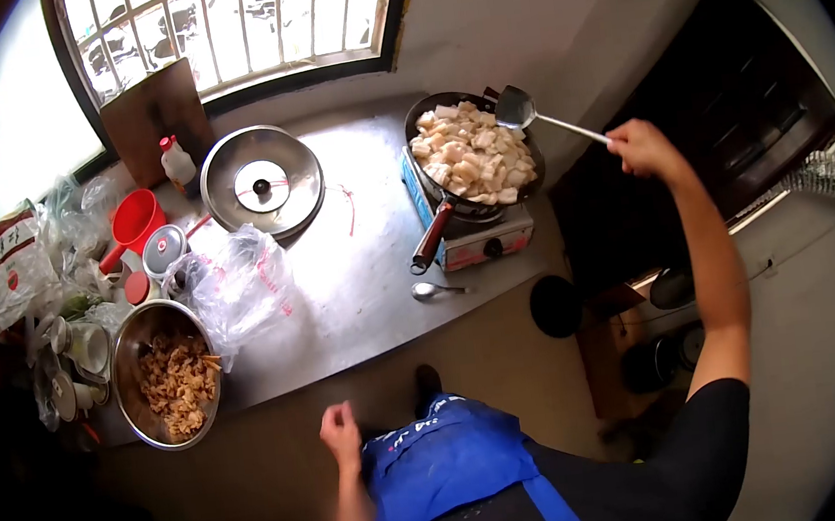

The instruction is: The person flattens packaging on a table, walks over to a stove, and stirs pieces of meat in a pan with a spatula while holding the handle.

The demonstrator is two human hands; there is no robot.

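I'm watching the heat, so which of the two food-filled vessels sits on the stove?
The dark wok of pale pieces sits on the stove; the steel bowl of browned food stands on the counter's left end.

The black wok [413, 128] with a brown handle holds pale chunks [473, 155]. At its right rim, the right hand [641, 149] grips a long-handled metal spatula [514, 107]; well left of it sits a round silver lid [294, 177] with a black knob.
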